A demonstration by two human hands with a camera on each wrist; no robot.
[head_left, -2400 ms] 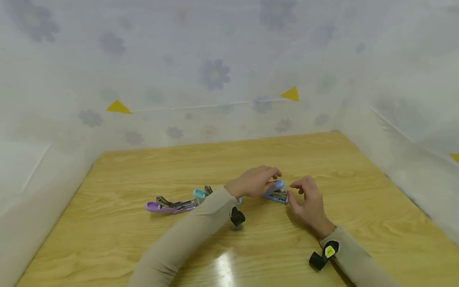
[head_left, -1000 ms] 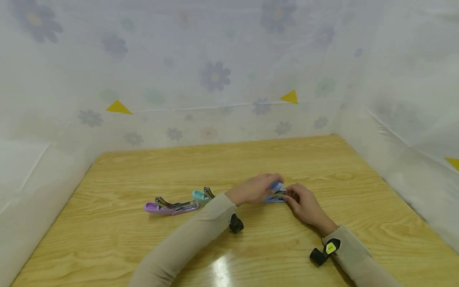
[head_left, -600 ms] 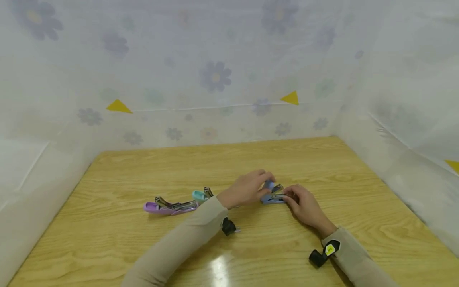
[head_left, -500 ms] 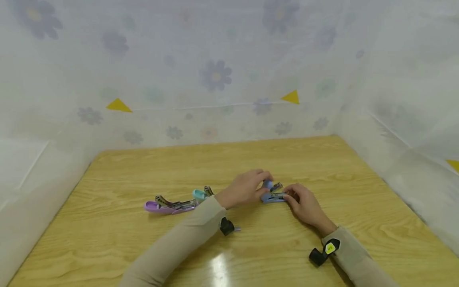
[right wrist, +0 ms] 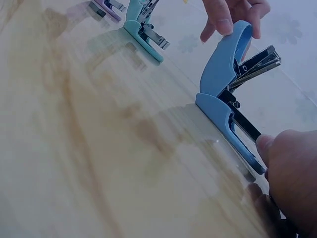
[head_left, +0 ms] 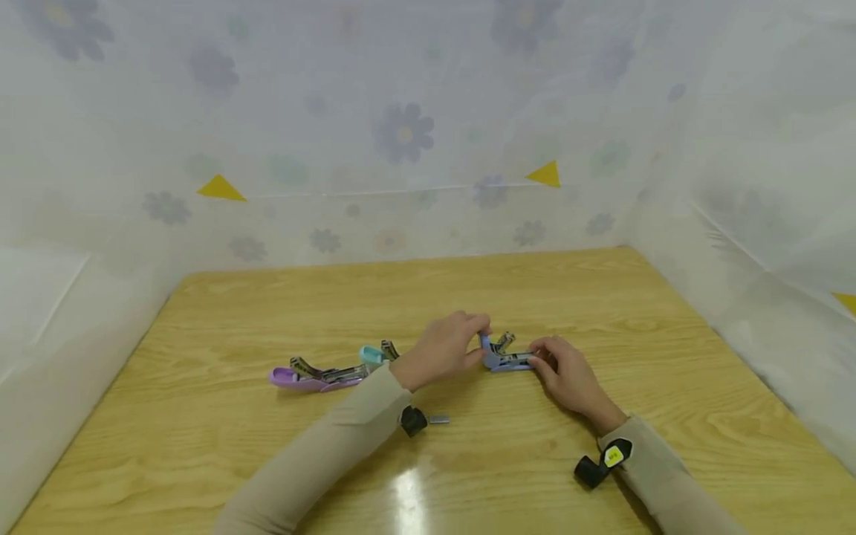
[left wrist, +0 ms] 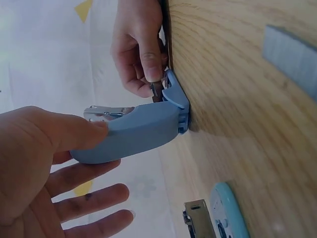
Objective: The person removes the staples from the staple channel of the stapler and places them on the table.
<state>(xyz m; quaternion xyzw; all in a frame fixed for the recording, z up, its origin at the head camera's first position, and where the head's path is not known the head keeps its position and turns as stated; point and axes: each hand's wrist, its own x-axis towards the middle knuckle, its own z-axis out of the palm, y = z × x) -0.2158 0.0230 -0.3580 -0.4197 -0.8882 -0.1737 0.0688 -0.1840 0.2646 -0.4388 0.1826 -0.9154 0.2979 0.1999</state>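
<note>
A blue stapler (head_left: 492, 360) sits on the table with its cover swung up and back. My left hand (head_left: 438, 351) pinches the end of that cover between thumb and forefinger; its other fingers are spread in the left wrist view. At the opposite end, my right hand (head_left: 571, 377) pinches the front of the stapler's metal staple channel, and its fingertips hide that tip. A metal arm (right wrist: 257, 64) sticks up at a slant between cover and channel.
Left of the hands lie a purple stapler (head_left: 286, 379) and a teal stapler (head_left: 371, 356), both opened up; my left forearm partly covers the teal one. A strip of staples (head_left: 439, 420) lies near the left wrist camera (head_left: 413, 421). Patterned sheeting (head_left: 401, 223) walls the table.
My right hand has closed in and taken hold of the stapler's front end. My left hand has moved left, tipping the cover back, and the metal arm now stands apart from the channel.
</note>
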